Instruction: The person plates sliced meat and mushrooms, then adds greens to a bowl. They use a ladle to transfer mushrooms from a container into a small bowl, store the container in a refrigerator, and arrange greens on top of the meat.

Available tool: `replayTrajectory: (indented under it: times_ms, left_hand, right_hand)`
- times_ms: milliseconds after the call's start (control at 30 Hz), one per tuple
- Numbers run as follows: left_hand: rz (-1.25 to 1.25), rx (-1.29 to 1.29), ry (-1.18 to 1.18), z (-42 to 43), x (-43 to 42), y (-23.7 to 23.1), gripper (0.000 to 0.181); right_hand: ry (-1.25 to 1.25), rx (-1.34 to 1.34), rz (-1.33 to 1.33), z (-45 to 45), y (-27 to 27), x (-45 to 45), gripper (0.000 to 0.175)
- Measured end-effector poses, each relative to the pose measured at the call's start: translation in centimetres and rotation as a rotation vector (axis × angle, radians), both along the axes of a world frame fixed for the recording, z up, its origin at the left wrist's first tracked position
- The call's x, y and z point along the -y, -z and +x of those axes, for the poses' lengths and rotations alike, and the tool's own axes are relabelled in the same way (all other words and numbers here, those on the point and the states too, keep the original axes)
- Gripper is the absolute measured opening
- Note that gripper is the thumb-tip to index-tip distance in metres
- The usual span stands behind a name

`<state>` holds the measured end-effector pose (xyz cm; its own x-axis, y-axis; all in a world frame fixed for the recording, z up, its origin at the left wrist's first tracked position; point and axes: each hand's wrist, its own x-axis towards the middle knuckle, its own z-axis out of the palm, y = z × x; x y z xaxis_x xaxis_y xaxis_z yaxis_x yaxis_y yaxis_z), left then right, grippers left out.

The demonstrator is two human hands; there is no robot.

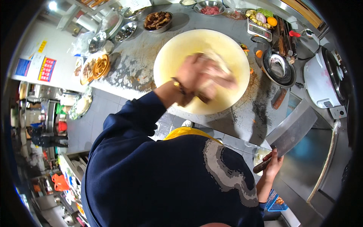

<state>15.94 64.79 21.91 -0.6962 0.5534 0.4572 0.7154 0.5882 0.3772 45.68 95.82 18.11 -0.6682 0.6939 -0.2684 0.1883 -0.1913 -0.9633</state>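
My left hand [195, 71], with a beaded bracelet at the wrist, is strongly blurred over a round, pale yellow cutting board [170, 54]. At its fingers is a pale and pinkish-brown piece of food [221, 68], perhaps meat; the blur hides its shape and whether the hand grips it. Off to the right, beyond the worktop's front edge, my right hand [272, 164] is closed around the dark handle of a broad cleaver [295, 132]. Its blade points up and to the right, away from the board.
Metal bowls of browned meat [157, 21] and pink raw meat [210, 10] stand behind the board. Right of it are a scale [259, 30] with vegetables, a bowl with fish [279, 69], a wooden-handled tool [279, 99] and a rice cooker [322, 79]. An orange basket [101, 66] stands left.
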Motion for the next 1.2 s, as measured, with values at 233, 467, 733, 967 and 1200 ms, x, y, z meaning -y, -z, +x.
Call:
replayTrajectory:
  times_ms: [233, 467, 733, 967, 1200]
  left_hand:
    - [-0.432, 0.202, -0.482, -6.7, 7.2, 5.8, 0.070]
    - [-0.348, 0.228, -0.447, -18.9, 1.2, 6.2, 0.053]
    - [-0.363, 0.049, 0.285, -9.2, -10.5, 5.4, 0.044]
    - [-0.197, -0.091, 0.470, 1.3, 2.3, 8.3, 0.039]
    - [-0.480, 0.017, -0.481, -1.1, 11.3, 6.1, 0.038]
  right_hand:
    - [0.086, 0.050, 0.000, -3.8, 0.0, 8.9, 0.020]
    - [0.293, 0.111, 0.003, -1.5, -1.3, 16.2, 0.016]
    - [0.426, 0.152, -0.007, 3.2, -2.8, 17.2, 0.014]
    - [0.175, 0.064, 0.013, 1.3, -1.7, 10.5, 0.012]
    - [-0.044, -0.005, -0.029, 0.2, -0.8, 6.7, 0.015]
